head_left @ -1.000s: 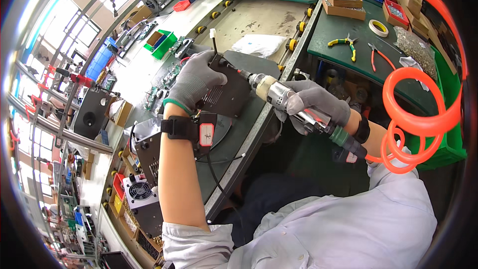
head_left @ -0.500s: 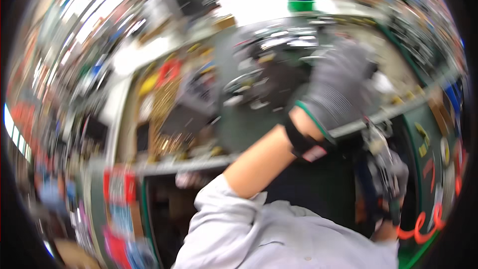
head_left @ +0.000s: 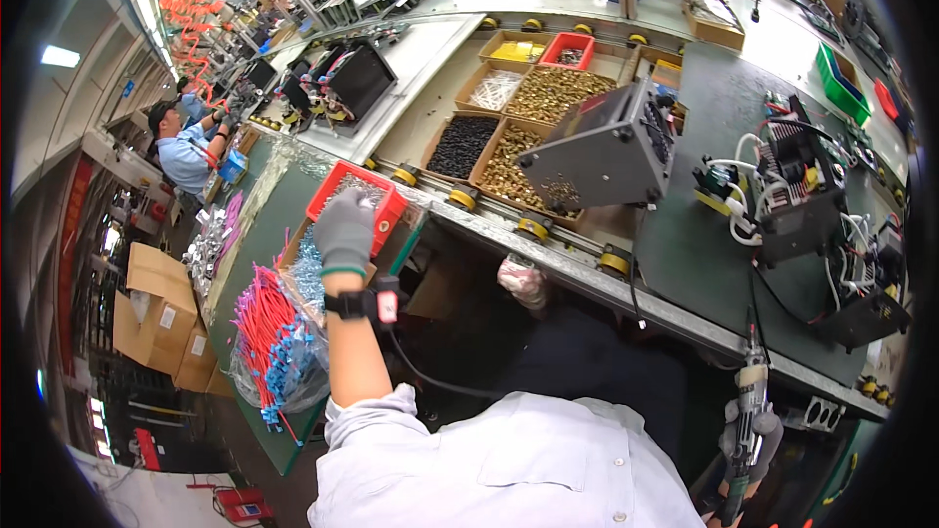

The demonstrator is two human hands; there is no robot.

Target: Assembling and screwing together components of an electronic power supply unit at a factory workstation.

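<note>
My left hand (head_left: 344,232), in a grey glove with a green cuff edge, reaches into a red plastic bin (head_left: 393,211) of small metal pieces, probably screws. Its fingertips are hidden among the contents. Low on the right, my right hand (head_left: 761,438), gloved as well, is wrapped round a power screwdriver (head_left: 751,399) pointing upward. Beside the red bin lie a bag of small bluish metal parts (head_left: 305,264) and a bundle of red wires with blue connectors (head_left: 269,328).
Cardboard trays of brass pieces (head_left: 562,95) and black screws (head_left: 462,147) stand on the bench. A dark metal housing (head_left: 592,152) leans over them. Wired assemblies (head_left: 797,196) sit on the green mat (head_left: 685,249) at right. A co-worker (head_left: 186,152) is at far left.
My left hand has moved from over the assemblies to the red bin on the left, as the view turned left. The right hand still holds the screwdriver.
</note>
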